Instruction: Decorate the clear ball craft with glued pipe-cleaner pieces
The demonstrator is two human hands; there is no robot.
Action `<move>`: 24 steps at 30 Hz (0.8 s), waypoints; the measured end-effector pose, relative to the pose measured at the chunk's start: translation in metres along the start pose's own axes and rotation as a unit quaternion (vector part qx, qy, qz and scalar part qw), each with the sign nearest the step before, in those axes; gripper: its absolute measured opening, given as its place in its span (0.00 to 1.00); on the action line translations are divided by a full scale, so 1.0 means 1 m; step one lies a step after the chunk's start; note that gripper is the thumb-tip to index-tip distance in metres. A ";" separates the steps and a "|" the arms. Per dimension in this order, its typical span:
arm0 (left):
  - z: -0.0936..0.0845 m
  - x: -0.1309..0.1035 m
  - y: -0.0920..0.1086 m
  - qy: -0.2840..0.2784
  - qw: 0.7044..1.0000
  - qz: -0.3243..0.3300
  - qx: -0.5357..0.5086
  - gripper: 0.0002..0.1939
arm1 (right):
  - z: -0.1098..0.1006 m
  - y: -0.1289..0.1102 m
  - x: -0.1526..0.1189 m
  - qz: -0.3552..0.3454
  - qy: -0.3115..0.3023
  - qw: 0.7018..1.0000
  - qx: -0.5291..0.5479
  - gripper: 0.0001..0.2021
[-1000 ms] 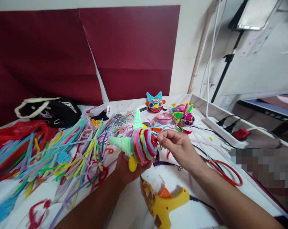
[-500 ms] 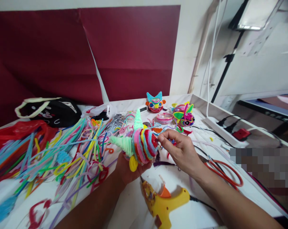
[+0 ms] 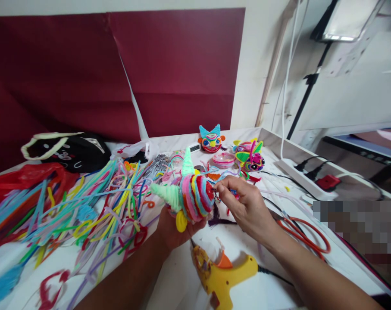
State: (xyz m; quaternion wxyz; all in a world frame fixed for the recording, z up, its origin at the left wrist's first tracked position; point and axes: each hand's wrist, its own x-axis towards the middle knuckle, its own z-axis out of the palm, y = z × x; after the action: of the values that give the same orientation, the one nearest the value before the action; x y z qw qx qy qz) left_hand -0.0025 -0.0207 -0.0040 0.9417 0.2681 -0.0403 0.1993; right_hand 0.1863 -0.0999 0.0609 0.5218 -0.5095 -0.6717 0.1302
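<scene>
A striped figure [image 3: 197,196] of coloured fuzzy stems, with two pale green horns and a yellow loop, is held above the table. My left hand [image 3: 179,230] grips it from below, its fingers partly hidden behind the figure. At the figure's right end, my right hand [image 3: 239,200] pinches a thin dark cord between thumb and fingertips. A dark purple tassel [image 3: 214,215] hangs just below that end. Under my hands lies a yellow glue gun [image 3: 227,277], its metal tip pointing up and left.
Loose fuzzy stems [image 3: 107,211] spread over the left, by a black bag [image 3: 72,153]. Behind my hands sit a blue-horned figure [image 3: 211,140] and a green-eared figure [image 3: 251,159]. A white power strip [image 3: 305,178] and an orange cable [image 3: 305,234] lie at right.
My right hand has shifted very slightly at the figure's right end, where the dark cord now shows more clearly. The figure and my left hand are nearly unmoved.
</scene>
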 end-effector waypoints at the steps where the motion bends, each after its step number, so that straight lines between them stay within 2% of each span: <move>1: 0.000 0.000 0.000 0.002 1.000 0.002 0.002 0.22 | 0.000 0.000 0.000 -0.003 0.005 1.000 -0.002 0.10; 11: -0.001 -0.001 0.000 0.001 1.000 0.003 0.005 0.21 | 0.000 0.001 -0.002 0.007 0.031 0.999 0.007 0.08; 24: 0.000 0.000 0.000 -0.008 1.000 -0.001 -0.020 0.22 | 0.000 -0.003 -0.001 0.067 0.043 0.991 0.105 0.08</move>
State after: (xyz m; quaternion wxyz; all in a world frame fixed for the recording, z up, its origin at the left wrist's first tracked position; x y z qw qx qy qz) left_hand -0.0021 -0.0210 -0.0038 0.9467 0.2512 -0.0514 0.1950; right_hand 0.1848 -0.1025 0.0622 0.5910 -0.5012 -0.5954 0.2122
